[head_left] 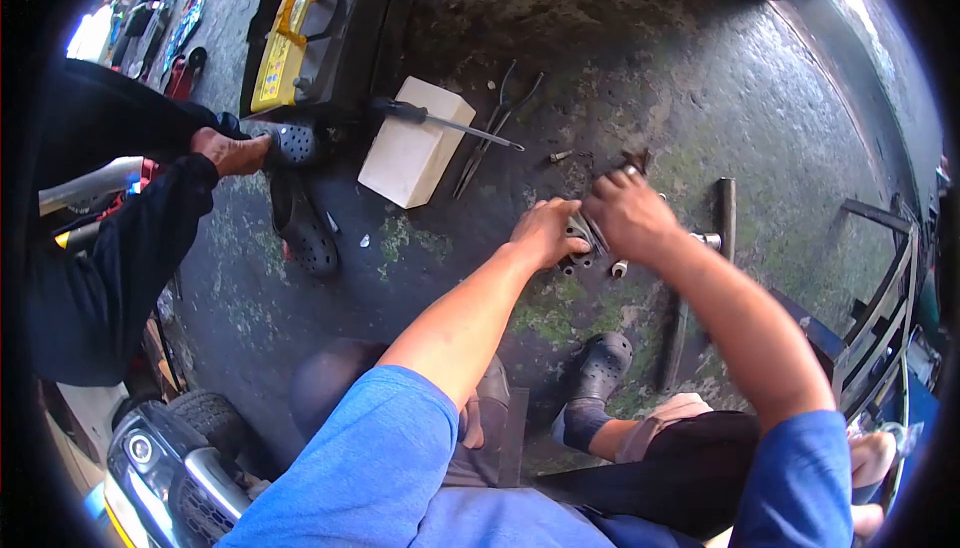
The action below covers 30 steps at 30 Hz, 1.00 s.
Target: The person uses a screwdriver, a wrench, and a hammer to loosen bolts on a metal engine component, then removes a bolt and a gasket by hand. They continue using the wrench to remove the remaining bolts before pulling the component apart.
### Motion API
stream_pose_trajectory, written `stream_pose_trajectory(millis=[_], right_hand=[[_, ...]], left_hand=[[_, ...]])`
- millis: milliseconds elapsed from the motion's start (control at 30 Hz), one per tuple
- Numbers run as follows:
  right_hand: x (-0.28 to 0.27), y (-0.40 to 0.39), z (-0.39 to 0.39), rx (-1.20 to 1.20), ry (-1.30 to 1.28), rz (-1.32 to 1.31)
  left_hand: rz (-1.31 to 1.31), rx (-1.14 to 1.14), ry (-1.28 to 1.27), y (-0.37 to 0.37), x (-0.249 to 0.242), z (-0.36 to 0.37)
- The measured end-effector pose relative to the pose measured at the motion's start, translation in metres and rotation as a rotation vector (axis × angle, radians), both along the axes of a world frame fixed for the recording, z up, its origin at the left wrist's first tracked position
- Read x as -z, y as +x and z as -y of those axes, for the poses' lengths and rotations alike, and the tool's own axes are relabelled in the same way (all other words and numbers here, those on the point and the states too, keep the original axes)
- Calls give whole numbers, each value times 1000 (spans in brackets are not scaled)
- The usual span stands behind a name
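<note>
My left hand (546, 234) is closed round a grey metal part (580, 240) with round holes, held low over the floor; its kind is hard to tell. My right hand (630, 216) is right beside it, slightly smeared by motion, with its fingers curled. A dark, blurred bit (637, 159) shows at the right fingertips; I cannot make out what it is. Under the right hand, the end of a spanner (620, 269) pokes out. A small bolt-like piece (562, 157) lies on the floor beyond my hands.
A screwdriver (440, 121) rests across a white box (405, 153). Long-handled pliers (492, 133) lie beside it. A yellow-topped battery (295, 38) stands behind. Metal bars (728, 213) lie at right, near a metal frame (880, 298). Another person's clog-shod foot (293, 144) is at left.
</note>
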State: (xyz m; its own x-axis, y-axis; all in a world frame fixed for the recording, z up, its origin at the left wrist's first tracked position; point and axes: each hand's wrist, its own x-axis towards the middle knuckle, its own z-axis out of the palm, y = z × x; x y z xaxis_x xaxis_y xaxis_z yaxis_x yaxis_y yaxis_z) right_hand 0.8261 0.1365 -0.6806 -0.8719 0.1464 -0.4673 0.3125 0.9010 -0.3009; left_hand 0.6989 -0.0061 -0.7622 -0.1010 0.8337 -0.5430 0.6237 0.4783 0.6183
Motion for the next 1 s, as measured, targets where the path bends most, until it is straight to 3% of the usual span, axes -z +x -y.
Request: stream_pose_trajectory(millis=[33,67,133,267,367,467,533,1000], right_hand=[[18,8,-17,-102,55,-165],[32,14,-32,-290,219,-58],[46,16,-51,-389,218,219],[58,27,-53,-247,-21,167],[60,36,-53,-190,-180,278],[69,38,-53,124,-476,323],[81,34,-47,61,-507,360],[107,28,-48,84,-584,356]], left_hand=[[-2,35,21,1,5,1],[-63,15,52,4,4,3],[-176,-16,112,16,-7,14],[-285,16,-61,37,-15,42],[-310,75,37,44,2,52],[-424,152,133,53,10,60],[-515,157,173,60,16,61],[-236,-103,275,55,14,54]])
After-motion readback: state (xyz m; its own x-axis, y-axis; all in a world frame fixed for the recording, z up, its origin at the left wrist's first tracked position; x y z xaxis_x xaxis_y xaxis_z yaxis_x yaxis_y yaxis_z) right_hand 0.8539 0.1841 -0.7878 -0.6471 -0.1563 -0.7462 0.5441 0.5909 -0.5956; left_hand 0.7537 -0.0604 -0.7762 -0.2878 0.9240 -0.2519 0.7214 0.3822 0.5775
